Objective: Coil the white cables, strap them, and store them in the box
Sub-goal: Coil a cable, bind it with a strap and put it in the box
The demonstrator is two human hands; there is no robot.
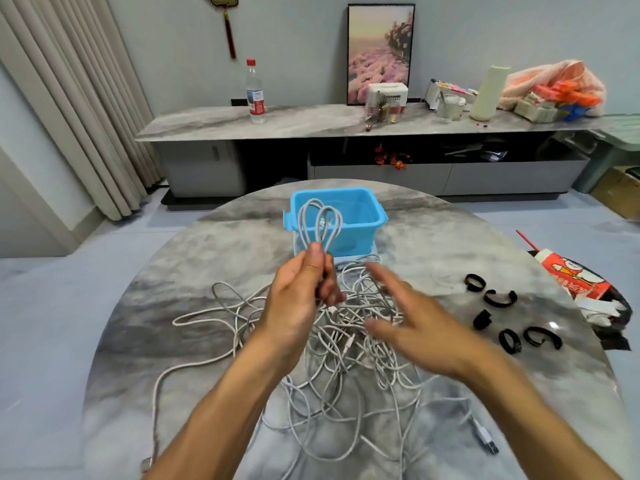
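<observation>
Water bottle [255, 93] & framed pic [380, 53] on sideboard [214, 123] (marble-look).

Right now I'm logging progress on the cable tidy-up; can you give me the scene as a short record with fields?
left hand: pinches a few loops of white cable
right hand: open, above the cable pile
box: blue, lid off, behind the hands
straps: five black ones, loose on the table, right of the pile
progress: no cable strapped yet
</observation>
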